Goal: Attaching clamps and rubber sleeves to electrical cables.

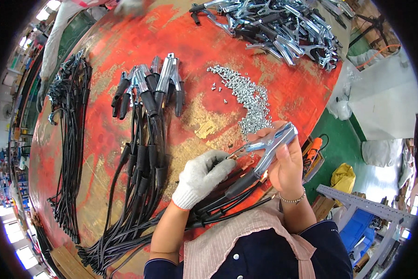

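My right hand (287, 168), bare with a beaded bracelet at the wrist, grips a silver metal spring clamp (268, 157) with a black handle sleeve. The clamp is held tilted over the table near my body. Beside it, my left hand (204, 177) in a white knit glove pinches a cable end with a copper-coloured terminal (237, 153) against the clamp's rear part. Whether the terminal is fastened to the clamp cannot be made out. More black cables (218, 215) lie below both hands. Just beyond the clamp is a spread of small silver screws (251, 100).
Clamps with cables attached (149, 86) lie left of centre on the worn red table (190, 32). A black cable bundle (72, 158) is farther left, a clamp pile (288, 30) far right. An orange tool (314, 148) is at the right edge. Another person's sleeve (55, 44) shows far left.
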Tool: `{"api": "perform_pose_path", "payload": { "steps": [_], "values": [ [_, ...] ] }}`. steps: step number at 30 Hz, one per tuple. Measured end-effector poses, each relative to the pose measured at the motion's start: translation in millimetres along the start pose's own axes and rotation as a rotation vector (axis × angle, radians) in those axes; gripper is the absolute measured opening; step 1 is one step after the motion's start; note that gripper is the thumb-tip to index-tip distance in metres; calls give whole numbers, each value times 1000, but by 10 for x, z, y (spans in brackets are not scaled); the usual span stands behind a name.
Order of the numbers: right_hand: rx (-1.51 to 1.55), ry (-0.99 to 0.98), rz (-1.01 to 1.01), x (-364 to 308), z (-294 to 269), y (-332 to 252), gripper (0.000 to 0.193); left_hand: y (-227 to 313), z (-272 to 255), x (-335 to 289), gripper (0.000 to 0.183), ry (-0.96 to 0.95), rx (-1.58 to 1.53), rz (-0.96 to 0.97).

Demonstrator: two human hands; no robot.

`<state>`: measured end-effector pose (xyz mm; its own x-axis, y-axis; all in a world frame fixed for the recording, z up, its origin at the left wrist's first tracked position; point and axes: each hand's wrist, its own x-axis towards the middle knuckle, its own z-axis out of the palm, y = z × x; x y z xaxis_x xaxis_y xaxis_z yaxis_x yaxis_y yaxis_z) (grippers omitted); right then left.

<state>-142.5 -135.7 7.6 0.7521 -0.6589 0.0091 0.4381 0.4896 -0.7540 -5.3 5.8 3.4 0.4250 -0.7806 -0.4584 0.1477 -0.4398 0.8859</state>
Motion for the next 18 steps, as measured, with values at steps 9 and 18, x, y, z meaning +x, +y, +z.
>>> {"api": "perform_pose_path", "payload": {
  "steps": [9,18],
  "values": [
    [-1,-9,6,24,-24,41,42,36,-17,17,25,14,36,19],
    [6,25,33,39,-11,30,44,33,0,32,26,38,89,22]
  ]
}}
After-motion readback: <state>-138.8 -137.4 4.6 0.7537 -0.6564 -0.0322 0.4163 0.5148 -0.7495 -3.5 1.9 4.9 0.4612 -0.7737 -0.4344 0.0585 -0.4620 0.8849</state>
